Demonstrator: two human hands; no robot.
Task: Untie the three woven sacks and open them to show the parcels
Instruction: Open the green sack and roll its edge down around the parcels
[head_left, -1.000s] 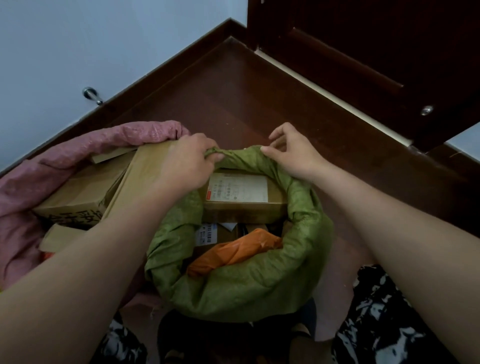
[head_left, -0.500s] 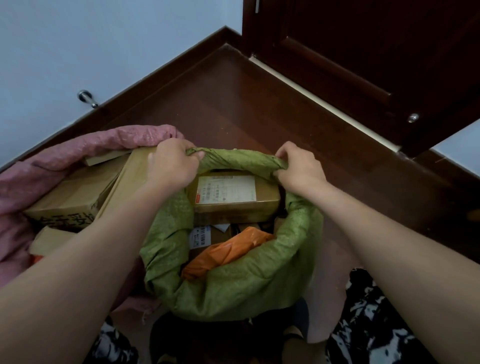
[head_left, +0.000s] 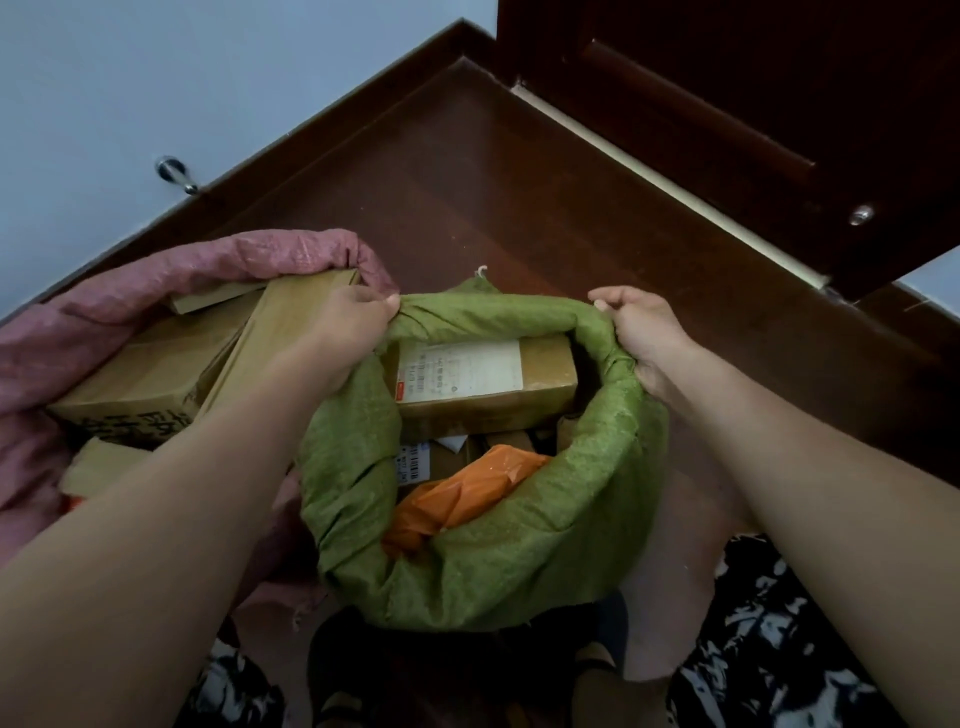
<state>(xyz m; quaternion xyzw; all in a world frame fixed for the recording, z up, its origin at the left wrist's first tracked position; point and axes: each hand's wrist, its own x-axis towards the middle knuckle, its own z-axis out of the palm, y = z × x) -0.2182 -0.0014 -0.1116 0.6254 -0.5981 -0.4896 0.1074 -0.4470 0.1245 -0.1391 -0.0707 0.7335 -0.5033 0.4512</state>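
Dark wood floor (head_left: 519, 197) w/ dark skirting (head_left: 322, 111) along its far-left edge. Pale wall (head_left: 182, 78) above skirting, metal door stop (head_left: 175, 174) on it. Dark wood door (head_left: 753, 104) at floor's far-right edge, small metal knob (head_left: 862, 214) low on it.

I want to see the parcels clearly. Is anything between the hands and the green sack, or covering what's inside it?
Nothing visible is. The left hand and right hand both grip the green sack at its rolled-down rim, and its mouth is open, showing a labelled cardboard box and an orange parcel uncovered.
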